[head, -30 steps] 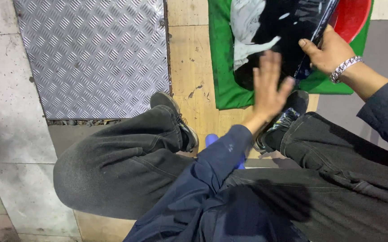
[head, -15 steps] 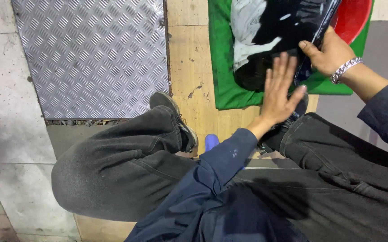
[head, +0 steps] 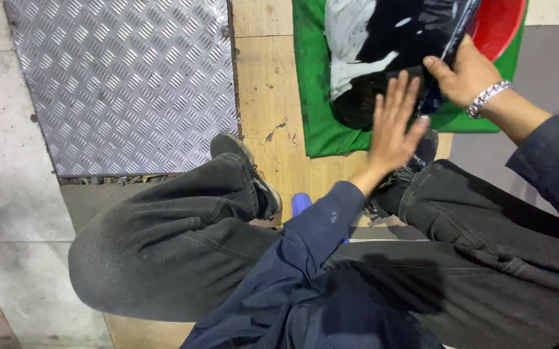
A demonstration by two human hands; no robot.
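Note:
I sit low with my knees spread, looking down at a black and white garment (head: 383,45) lying in a heap on a green cloth (head: 315,123). My left hand (head: 392,126) hovers flat over the garment's near edge, fingers spread, holding nothing. My right hand (head: 464,74), with a silver bracelet on the wrist, pinches the garment's right edge. A red basin (head: 502,22) shows under the garment at the top right.
A metal tread plate (head: 118,84) covers the floor to the left. A wooden board (head: 270,97) runs under the green cloth. My shoes (head: 247,168) rest on the board, and a small blue object (head: 300,201) lies between my legs.
My left hand has moved forward and to the right, from beside the green cloth's edge to over the garment. My right hand has kept its hold on the garment.

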